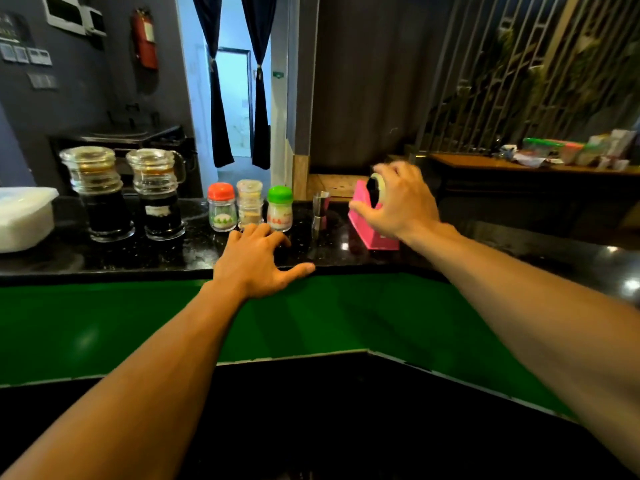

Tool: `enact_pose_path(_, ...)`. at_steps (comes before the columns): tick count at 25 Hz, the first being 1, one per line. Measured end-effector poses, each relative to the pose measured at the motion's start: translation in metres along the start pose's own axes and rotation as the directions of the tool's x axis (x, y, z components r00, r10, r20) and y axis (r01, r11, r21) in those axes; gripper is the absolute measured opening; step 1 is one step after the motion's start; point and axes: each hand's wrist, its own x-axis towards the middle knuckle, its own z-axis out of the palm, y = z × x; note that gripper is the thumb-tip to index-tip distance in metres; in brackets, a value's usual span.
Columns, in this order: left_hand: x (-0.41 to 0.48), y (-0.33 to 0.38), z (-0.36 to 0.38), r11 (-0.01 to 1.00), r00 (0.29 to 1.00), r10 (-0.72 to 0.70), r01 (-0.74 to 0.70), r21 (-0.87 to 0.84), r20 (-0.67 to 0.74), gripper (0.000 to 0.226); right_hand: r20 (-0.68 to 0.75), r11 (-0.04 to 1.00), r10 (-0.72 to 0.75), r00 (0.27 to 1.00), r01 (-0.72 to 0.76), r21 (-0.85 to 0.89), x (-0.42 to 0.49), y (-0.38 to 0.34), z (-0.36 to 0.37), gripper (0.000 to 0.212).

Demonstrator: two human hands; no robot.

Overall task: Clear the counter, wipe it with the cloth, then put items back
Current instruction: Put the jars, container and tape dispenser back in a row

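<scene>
Two hands to report: state and position of each? — Inspector

Left hand [256, 261]: wide, fingers spread and slightly bent, holding nothing. Its fingertips rest on the black counter [138, 258], and the thumb lies along the counter's front edge. Right hand [398, 202]: at 2 o'clock from the left hand, fingers and thumb curled over the pink tape dispenser [375, 237], which stands on the counter. Motion blur covers this hand. — Operator

Location of the other items, referenced to the left hand? — Inspector

12 o'clock: red-capped shaker [221, 207], clear-capped shaker [250, 202] and green-capped shaker [280, 207] in a row, just beyond the fingertips. 1 o'clock: metal jigger [320, 213], between the green-capped shaker and the dispenser. 10 o'clock: left glass jar [97, 192] and right glass jar [157, 192], side by side, both holding dark liquid. 9 o'clock, far end: white container [24, 220]. — Operator
</scene>
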Motion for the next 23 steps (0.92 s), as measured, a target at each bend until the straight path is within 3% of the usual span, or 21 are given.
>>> enact_pose_path(3, 0.013, 0.022, 0.005, 0.990, 0.986, 0.141, -0.140, -0.020, 0.091, 0.089, 0.350, 0.963, 0.093, 0.932, -0.173, 0.206, -0.027, 0.030, -0.001, 0.077)
enact_pose_path(4, 0.016, 0.030, 0.009, 0.987, 0.983, 0.162, -0.161, -0.019, 0.087, 0.088, 0.388, 0.939, 0.097, 0.917, -0.213, 0.269, -0.033, 0.036, 0.006, 0.074)
enact_pose_path(7, 0.020, 0.037, 0.016, 0.990, 0.989, 0.138, -0.138, -0.012, 0.050, 0.085, 0.194, 0.936, 0.197, 0.961, -0.243, 0.254, -0.039, 0.027, 0.031, 0.054)
enact_pose_path(10, 0.019, 0.035, 0.018, 0.989, 0.990, 0.143, -0.143, 0.035, 0.010, 0.084, 0.079, 0.934, 0.295, 0.952, -0.305, 0.188, -0.042, 0.001, 0.046, 0.056)
enact_pose_path(15, 0.018, 0.037, 0.018, 0.989, 0.990, 0.139, -0.138, 0.045, -0.018, 0.086, 0.053, 0.921, 0.348, 0.936, -0.352, 0.166, -0.045, -0.006, 0.051, 0.073)
enact_pose_path(23, 0.019, 0.037, 0.015, 0.993, 0.993, 0.114, -0.114, 0.017, 0.009, 0.088, 0.098, 0.896, 0.381, 0.919, -0.393, 0.205, -0.044, -0.011, 0.047, 0.077)
